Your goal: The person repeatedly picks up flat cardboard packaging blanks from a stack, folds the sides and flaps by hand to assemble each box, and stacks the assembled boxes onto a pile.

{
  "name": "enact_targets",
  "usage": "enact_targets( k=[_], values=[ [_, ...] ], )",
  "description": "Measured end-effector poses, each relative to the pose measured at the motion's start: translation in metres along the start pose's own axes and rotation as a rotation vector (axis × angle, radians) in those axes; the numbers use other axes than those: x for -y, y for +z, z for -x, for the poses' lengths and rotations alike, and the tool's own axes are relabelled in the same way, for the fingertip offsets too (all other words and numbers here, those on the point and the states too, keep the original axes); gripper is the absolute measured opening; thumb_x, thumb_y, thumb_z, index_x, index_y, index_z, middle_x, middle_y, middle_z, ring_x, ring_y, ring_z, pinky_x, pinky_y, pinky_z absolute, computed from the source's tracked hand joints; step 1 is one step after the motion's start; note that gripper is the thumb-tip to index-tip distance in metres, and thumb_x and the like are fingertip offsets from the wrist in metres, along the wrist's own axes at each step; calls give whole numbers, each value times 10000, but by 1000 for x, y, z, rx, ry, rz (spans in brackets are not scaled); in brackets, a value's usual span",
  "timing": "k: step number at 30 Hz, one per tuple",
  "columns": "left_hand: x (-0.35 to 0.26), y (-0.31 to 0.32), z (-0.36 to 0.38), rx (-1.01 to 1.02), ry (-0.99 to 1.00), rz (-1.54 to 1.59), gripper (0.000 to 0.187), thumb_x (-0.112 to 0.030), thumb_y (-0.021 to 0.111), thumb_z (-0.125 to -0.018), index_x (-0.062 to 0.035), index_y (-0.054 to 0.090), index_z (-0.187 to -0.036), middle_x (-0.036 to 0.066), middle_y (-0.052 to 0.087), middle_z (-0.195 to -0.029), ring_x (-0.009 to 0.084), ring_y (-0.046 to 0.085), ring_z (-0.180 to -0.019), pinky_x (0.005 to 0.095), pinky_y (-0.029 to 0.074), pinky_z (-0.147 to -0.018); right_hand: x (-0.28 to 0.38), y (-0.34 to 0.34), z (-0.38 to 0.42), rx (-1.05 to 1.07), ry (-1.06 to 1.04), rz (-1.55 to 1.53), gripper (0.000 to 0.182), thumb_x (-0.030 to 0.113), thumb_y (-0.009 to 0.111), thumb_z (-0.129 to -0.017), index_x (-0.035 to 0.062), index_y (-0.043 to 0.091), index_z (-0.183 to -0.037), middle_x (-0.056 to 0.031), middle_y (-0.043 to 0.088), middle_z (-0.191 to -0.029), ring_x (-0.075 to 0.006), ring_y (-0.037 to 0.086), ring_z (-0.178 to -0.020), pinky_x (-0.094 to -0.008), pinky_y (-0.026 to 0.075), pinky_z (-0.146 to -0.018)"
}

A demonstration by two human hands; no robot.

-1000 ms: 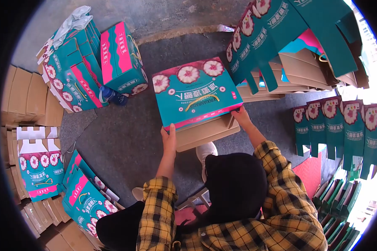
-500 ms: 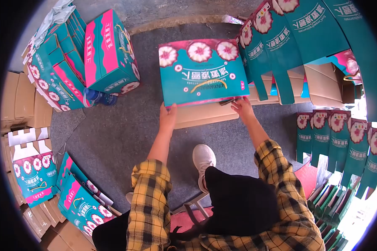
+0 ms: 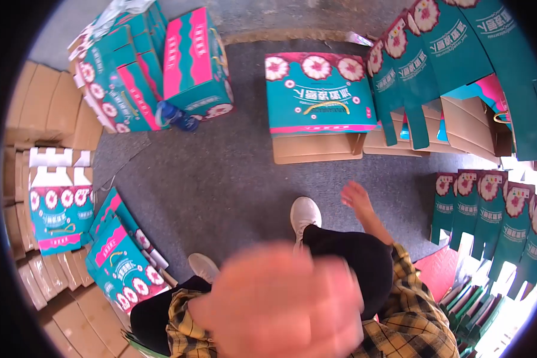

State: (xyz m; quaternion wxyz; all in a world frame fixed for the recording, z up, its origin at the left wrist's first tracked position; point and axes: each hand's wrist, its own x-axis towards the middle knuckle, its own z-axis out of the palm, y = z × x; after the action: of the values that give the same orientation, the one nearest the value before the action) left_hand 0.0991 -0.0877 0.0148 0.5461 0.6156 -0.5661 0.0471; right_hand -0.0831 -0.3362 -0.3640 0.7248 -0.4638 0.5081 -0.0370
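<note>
One left hand (image 3: 286, 301) looms nearest, too blurred to tell its grip; ahead, the right hand (image 3: 355, 196) is half uncurled, holding nothing. Beyond it on the floor (image 3: 238, 173), the box (image 3: 321, 94) looks light, stiff, crushable: best held by opposite sides.

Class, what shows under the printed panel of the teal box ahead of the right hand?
Brown cardboard shows below the pink edge of the teal box; whatever lies deeper underneath is covered and cannot be seen.
</note>
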Motion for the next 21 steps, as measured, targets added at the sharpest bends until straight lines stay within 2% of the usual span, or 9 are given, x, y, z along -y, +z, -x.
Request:
enact_targets(
  k=[2, 6, 8, 10, 11, 12, 14, 15, 21],
  values=[
    [-43, -34, -1, 69, 114, 115, 251, -320, 677, -828, -178, 665, -1034, -25, 635, -1146, 197, 670, -935, 363, 507, -846, 1, 2, 34, 89, 7, 50, 594, 225, 617, -893, 20, 365, -1390, -98, 575, -1155, -203, 589, -1022, -350, 504, -846],
    [-113, -20, -12, -94, -156, -58, 181, -243, 675, -825, -182, 674, -996, -39, 651, -1094, 177, 667, -886, 343, 526, -775, 2, 0, 81, 272, -70, 117, 514, 251, 619, -901, -8, 460, -1316, -96, 578, -1173, -187, 593, -1022, -319, 507, -839],
    [-114, -13, 3, -262, 148, 15, 219, -234, 672, -828, -194, 675, -1043, 10, 650, -1130, 195, 661, -888, 331, 532, -731, 3, -10, 88, 365, -186, 128, 459, 227, 603, -913, -3, 490, -1294, -102, 576, -1195, -196, 589, -1043, -317, 496, -870],
    [-128, -16, -1, -217, 226, 57, 294, -267, 671, -834, -207, 664, -1123, 81, 630, -1192, 229, 657, -907, 326, 534, -713, 5, -6, 93, 458, -298, -159, 384, 167, 576, -921, -4, 526, -1261, -103, 585, -1199, -188, 570, -1076, -303, 451, -946],
    [-116, -21, -2, -150, 517, 79, 360, -323, 672, -837, -215, 651, -1181, 117, 610, -1233, 259, 656, -916, 333, 535, -722, 11, 0, 99, 385, -310, -29, 380, 160, 578, -916, -1, 531, -1257, -97, 595, -1181, -180, 560, -1086, -298, 435, -962],
    [-134, -24, 6, -150, 508, 45, 360, -323, 672, -837, -215, 651, -1181, 117, 610, -1233, 259, 656, -916, 333, 535, -722, 43, 12, 124, 309, -326, 103, 375, 152, 579, -911, 2, 536, -1253, -92, 605, -1164, -171, 550, -1095, -292, 419, -979],
    [-175, -28, 17, -94, 198, -112, 446, -159, 575, -744, -90, 577, -1185, 138, 577, -1155, 179, 598, -925, 311, 477, -780, 89, 39, 181, 311, -417, 300, 365, 135, 578, -907, 3, 545, -1245, -79, 608, -1157, -164, 540, -1098, -289, 400, -989],
    [-183, -46, 15, 96, 127, -154, 196, -73, 619, -800, -60, 681, -985, 131, 636, -1056, 214, 623, -799, 315, 536, -658, 99, 40, 191, 325, -499, 332, 354, 131, 569, -913, 5, 546, -1244, -78, 610, -1152, -162, 547, -1085, -288, 409, -976],
    [-172, -117, 90, 522, -246, -341, 614, -258, 743, -759, -70, 511, -1295, 198, 490, -1275, 332, 525, -1153, 419, 451, -935, 158, 48, 280, 217, -825, 487, 294, 79, 499, -959, -16, 533, -1236, -100, 619, -1113, -150, 579, -1019, -269, 455, -875]
  ],
)
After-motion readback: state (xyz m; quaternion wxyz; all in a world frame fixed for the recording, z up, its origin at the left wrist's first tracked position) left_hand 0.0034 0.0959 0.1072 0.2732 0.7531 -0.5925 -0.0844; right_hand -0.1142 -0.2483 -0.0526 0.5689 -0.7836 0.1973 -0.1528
